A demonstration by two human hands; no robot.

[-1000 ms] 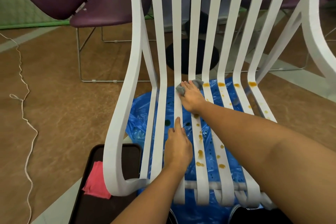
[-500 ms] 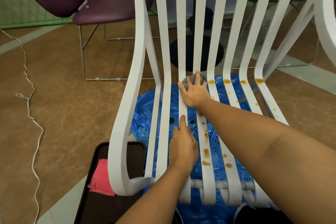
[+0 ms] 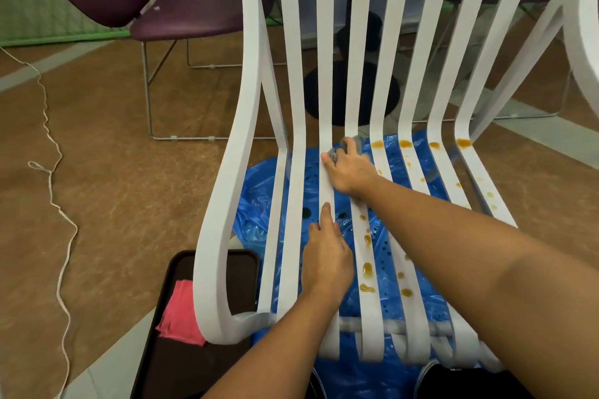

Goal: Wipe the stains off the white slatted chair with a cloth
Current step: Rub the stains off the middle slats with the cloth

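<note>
The white slatted chair (image 3: pixel 293 172) fills the middle of the view, its seat slats running toward me. Amber stains (image 3: pixel 368 270) dot the right-hand slats, with more blots along the seat's back bend (image 3: pixel 405 143). My right hand (image 3: pixel 351 172) grips a small grey cloth (image 3: pixel 356 141) and presses it on a middle slat at that bend. The cloth is mostly hidden under the fingers. Nearer to me, my left hand (image 3: pixel 325 256) lies flat on a middle slat, fingers straight, holding nothing.
A blue plastic sheet (image 3: pixel 256 201) covers the floor under the chair. A dark tray (image 3: pixel 181 366) with a pink cloth (image 3: pixel 180 314) sits at the lower left. Purple chairs (image 3: pixel 194 6) stand behind, a white cord (image 3: pixel 55 191) trails across the brown floor at left.
My right hand with the cloth has shifted slightly along the bend of the middle slats; its fingers curl more round the cloth. The left hand stays pressed on its slat.
</note>
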